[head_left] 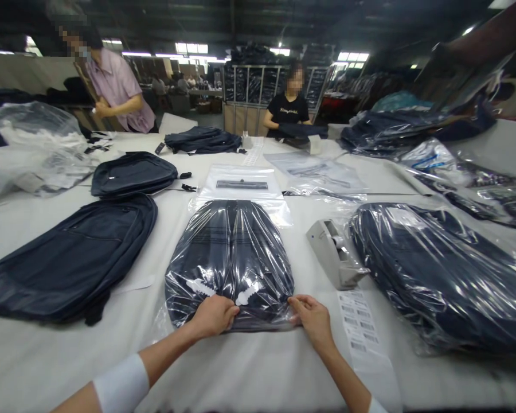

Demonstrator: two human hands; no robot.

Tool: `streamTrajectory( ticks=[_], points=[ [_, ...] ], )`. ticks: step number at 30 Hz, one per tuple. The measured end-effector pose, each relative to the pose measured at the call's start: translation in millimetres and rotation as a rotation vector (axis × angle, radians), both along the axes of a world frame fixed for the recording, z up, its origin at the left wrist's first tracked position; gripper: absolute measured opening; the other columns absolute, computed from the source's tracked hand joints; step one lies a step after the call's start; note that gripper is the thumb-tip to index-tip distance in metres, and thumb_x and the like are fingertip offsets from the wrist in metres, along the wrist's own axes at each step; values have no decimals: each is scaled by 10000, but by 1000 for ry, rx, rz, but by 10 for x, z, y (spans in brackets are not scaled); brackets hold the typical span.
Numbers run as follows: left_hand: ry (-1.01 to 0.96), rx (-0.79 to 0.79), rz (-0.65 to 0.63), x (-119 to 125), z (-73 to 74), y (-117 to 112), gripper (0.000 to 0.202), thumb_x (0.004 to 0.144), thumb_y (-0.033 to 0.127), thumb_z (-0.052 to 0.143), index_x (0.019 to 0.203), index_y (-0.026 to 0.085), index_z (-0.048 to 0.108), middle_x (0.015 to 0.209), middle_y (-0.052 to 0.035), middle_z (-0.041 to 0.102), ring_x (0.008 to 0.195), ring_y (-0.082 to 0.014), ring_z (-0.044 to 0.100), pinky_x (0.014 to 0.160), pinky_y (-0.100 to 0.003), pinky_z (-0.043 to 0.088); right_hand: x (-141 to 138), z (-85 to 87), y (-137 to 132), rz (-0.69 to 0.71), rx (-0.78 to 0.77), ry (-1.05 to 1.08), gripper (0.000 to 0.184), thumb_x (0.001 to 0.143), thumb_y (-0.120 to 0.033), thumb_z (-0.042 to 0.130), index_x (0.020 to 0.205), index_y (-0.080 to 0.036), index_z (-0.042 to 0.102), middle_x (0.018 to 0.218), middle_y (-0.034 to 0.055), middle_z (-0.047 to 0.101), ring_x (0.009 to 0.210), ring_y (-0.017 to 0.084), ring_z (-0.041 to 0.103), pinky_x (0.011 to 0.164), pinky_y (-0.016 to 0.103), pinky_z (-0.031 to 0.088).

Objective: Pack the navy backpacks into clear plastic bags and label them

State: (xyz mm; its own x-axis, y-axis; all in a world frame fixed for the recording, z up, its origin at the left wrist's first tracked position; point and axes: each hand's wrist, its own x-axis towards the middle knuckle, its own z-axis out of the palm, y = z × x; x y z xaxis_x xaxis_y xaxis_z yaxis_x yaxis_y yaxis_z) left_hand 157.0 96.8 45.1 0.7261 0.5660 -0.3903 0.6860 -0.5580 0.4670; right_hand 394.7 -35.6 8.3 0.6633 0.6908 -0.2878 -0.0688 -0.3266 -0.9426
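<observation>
In front of me lies a dark navy backpack (227, 252) inside a clear plastic bag (264, 229), its shoulder straps facing up. White pieces show through the film near the lower end. My left hand (215, 315) is closed at the bag's near edge, thumb and fingers pinching the plastic left of the middle. At the near right corner my right hand (312, 318) pinches the film between thumb and fingers. Beyond the backpack, the bag's far end lies flat, with a printed dark rectangle on it.
A grey tape dispenser (335, 255) and a strip of barcode labels (359, 321) are on the right, beside several bagged backpacks (438, 275). Unbagged backpacks (73, 258) lie on the left. Across the table (249, 373) are two people (118, 92) and loose plastic bags (313, 172).
</observation>
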Motion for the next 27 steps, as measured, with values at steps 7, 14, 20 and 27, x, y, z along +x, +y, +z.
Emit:
streamTrajectory(
  ticks=[7,14,20,27],
  points=[
    [-19,16,-11,6,26,-12,466,918,381,334,609,204,634,690,-39,693,707,-193,636,691,-279,414,220,344,-185,-142,65,-219,457,623,-578,708,806,-161,676,772,66,715,758,229,670,671,326,546],
    [-28,-23,-17,1,29,22,453,913,378,344,644,198,660,700,-51,689,709,-198,630,701,-279,418,-207,581,-374,439,100,251,578,759,-692,538,735,-125,649,664,89,675,554,186,647,526,305,524],
    [-60,-50,-20,12,77,35,473,907,363,351,601,189,668,615,-33,675,643,-165,619,668,-242,436,-443,509,76,124,244,46,444,813,-541,571,1043,-161,583,748,46,659,592,159,639,512,272,545],
    [-107,-21,-55,-29,105,40,377,905,350,383,879,173,714,843,-62,731,763,-202,661,678,-255,463,-940,186,405,956,339,-598,782,719,-56,562,1432,-249,304,1389,115,474,1273,267,448,1076,502,379]
  ],
)
